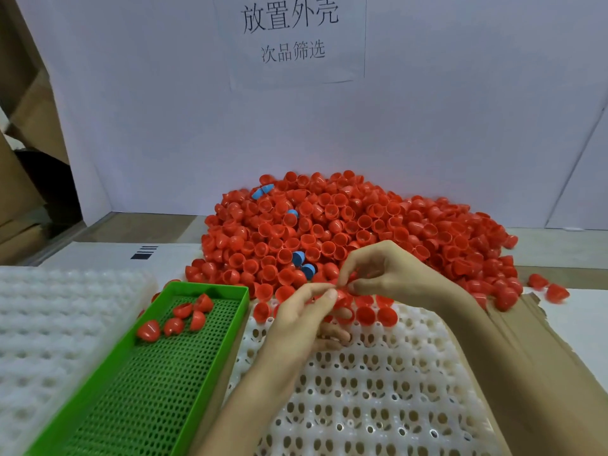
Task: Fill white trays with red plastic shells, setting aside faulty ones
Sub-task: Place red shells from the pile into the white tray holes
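Observation:
A big heap of red plastic shells (345, 225) lies at the back of the table. In front of it sits a white tray (378, 390) with rows of holes; a few red shells (371, 312) stand along its far row. My left hand (302, 320) pinches a red shell (340, 296) above the tray's far edge. My right hand (391, 271) meets it there, its fingertips pinching at the same shell. A green mesh tray (158, 373) to the left holds several red shells (177, 319).
A stack of white trays (56, 324) sits at the far left. A few blue shells (301, 260) are mixed into the heap. Loose red shells (547, 287) lie at the right beside torn brown cardboard (539, 340). A white wall with a paper sign (291, 34) stands behind.

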